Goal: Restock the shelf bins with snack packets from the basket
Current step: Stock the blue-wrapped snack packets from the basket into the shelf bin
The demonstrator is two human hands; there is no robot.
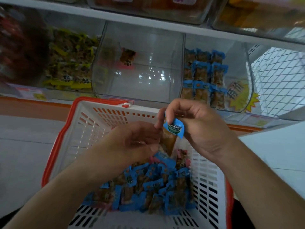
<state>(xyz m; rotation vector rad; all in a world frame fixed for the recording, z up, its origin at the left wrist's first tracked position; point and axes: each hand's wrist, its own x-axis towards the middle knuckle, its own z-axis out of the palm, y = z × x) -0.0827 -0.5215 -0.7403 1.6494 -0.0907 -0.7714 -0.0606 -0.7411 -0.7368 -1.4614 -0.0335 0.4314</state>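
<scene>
Packets (pixel 148 192) with blue ends are heaped loose in the near half of a white basket (pixel 208 179) with an orange rim. Above the heap, one blue-topped packet (pixel 173 129) is held upright between both hands. Its blue top is pinched by the curled fingers and thumb of the right hand (pixel 198 128). The left hand (pixel 132 142) is curled round its lower part, though exactly how many packets are gathered there cannot be told because of blur.

Beyond the basket, three clear bins are set side by side on the shelf. The right bin (pixel 239 90) is partly stocked with matching blue packets in neat rows and carries a yellow starburst tag (pixel 237 95). The middle bin (pixel 137 80) holds only a single orange and pink packet (pixel 127 58) at the back. The left bin (pixel 62 66) is filled with yellow-trimmed packets.

Several slips are judged possible from here. The packet is held only by its thin sealed edge, so it could be dropped back into the heap during the lift. The nearly bare middle bin lies straight ahead, so the blue packet could be put there by mistake instead of in the right bin. The tidy rows could also be knocked askew if the packet is tossed in.
</scene>
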